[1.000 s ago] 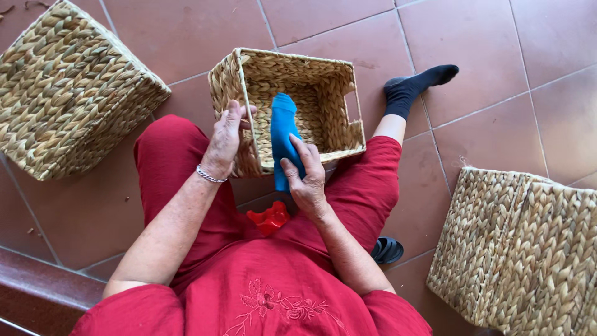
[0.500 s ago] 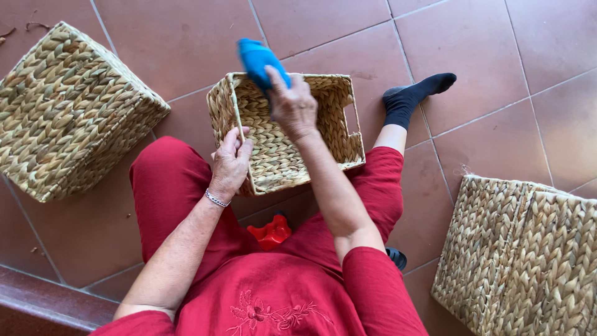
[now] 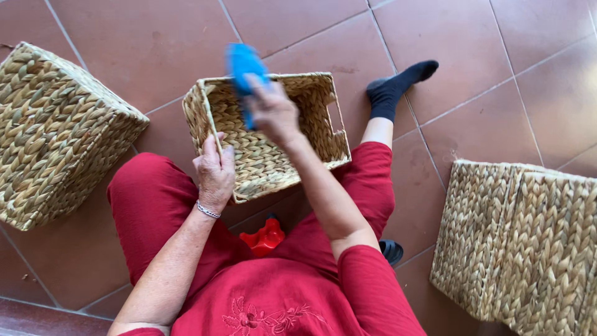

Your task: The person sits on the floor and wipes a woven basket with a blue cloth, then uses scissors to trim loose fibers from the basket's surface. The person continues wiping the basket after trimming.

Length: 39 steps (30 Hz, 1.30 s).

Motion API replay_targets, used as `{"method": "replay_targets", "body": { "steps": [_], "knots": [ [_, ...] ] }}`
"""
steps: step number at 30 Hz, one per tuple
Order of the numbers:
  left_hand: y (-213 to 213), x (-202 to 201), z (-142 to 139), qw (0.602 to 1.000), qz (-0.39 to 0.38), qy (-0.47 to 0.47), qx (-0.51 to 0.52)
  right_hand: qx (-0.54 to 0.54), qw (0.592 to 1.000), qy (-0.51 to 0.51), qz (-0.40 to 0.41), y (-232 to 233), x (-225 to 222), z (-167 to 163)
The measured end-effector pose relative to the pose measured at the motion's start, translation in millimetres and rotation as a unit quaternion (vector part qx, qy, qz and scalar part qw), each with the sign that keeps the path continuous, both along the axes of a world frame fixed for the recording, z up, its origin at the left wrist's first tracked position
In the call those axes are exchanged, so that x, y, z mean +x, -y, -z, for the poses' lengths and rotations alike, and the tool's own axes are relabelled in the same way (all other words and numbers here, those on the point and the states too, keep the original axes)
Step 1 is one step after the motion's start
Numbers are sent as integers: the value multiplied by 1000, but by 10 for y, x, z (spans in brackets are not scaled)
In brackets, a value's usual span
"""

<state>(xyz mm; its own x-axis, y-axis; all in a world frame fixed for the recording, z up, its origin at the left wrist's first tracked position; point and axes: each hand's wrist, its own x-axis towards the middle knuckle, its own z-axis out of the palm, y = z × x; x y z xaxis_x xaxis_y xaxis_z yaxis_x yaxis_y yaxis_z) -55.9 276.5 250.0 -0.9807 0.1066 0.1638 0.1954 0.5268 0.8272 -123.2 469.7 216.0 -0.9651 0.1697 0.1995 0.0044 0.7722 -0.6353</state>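
A square woven basket (image 3: 314, 118) rests tilted on my lap, its opening facing up. My left hand (image 3: 215, 174) grips its near left rim. My right hand (image 3: 272, 112) is raised over the basket and holds a blue cloth (image 3: 241, 62), blurred by motion. A small red object (image 3: 264, 238) lies between my red-trousered legs below the basket.
A second woven basket (image 3: 56, 130) lies on its side on the tiled floor at the left. A third woven basket (image 3: 528, 242) stands at the right. My leg with a dark sock (image 3: 395, 87) stretches out beyond the middle basket.
My right hand lifted the blue cloth from the basket's near rim up over its far edge, then swung it back leftwards above the basket. My left hand slid lower on the rim.
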Motion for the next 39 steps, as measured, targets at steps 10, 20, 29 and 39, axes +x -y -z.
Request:
{"method": "replay_targets", "body": {
  "steps": [10,20,29,39],
  "knots": [
    [-26,-16,-40,996,-51,63,41,193,955,164,154,-1222,-27,136],
    [-56,11,-29,982,-86,105,129,151,894,407,113,-1466,1559,186],
    [4,108,63,980,-65,101,157,-38,990,137,-15,387,2171,-558],
    [-15,39,-270,993,28,12,116,89,962,258,12,-662,2231,-471]
  ]
}}
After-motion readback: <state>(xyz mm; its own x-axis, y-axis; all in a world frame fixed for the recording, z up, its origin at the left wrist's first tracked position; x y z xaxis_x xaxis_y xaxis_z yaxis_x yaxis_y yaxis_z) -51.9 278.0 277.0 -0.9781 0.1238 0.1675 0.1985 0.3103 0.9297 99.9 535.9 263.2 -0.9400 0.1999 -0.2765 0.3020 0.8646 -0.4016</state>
